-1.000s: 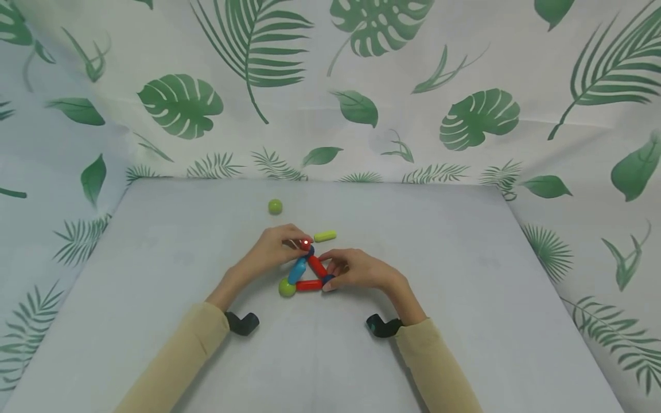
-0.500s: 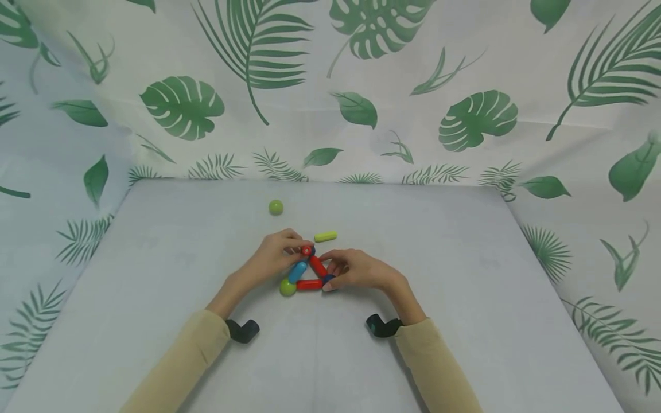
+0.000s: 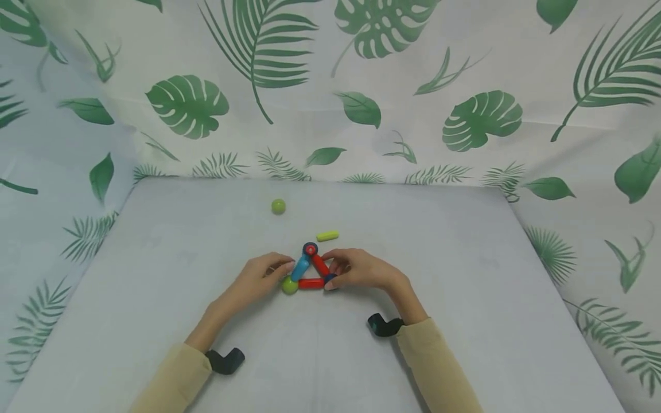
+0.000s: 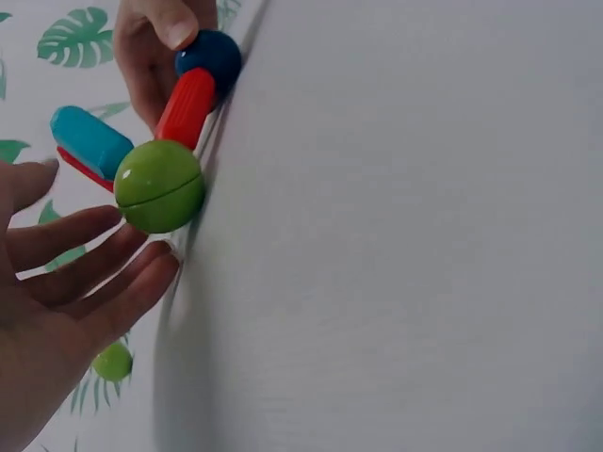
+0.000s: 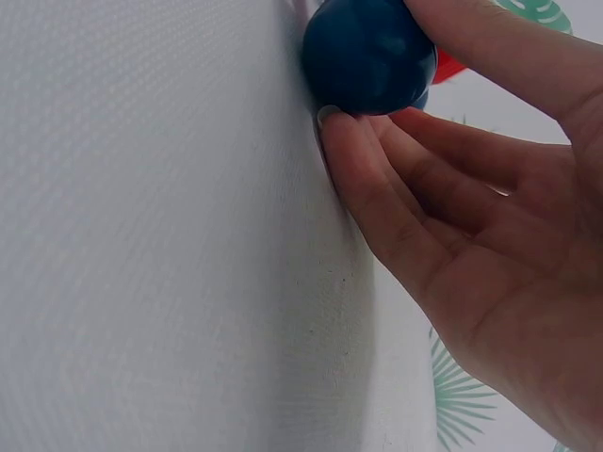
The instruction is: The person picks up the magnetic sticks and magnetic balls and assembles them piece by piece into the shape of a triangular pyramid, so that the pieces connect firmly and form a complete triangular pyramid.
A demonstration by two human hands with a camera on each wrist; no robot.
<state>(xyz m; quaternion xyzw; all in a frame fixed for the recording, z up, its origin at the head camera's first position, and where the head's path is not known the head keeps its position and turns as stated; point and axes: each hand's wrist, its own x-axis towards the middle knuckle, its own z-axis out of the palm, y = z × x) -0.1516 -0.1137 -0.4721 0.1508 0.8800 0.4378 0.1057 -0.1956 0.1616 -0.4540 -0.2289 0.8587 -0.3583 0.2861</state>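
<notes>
A triangle of rods and balls lies on the table in the head view. Its corners are a green ball [image 3: 290, 285], a dark blue ball [image 5: 367, 55] on the right and another dark blue ball at the far tip. Joining them are a light blue rod [image 3: 299, 269], a near red rod [image 3: 311, 284] and a right-hand red rod [image 3: 321, 265]. One more red rod [image 3: 310, 249] stands end-up on the far ball. My right hand [image 3: 361, 269] pinches the right dark blue ball between thumb and fingers. My left hand [image 3: 260, 276] has loosely extended fingers beside the green ball, gripping nothing; contact is unclear.
Beyond the triangle lies a yellow-green rod [image 3: 327, 236]. A loose green ball [image 3: 278, 206] rests farther back on the white table [image 3: 439, 246]. Leaf-printed cloth [image 3: 310, 132] rises behind the table and along its sides.
My left hand has let go of the upright red rod at the far ball and drawn back toward the near left, beside the green ball. My right hand stays on its ball.
</notes>
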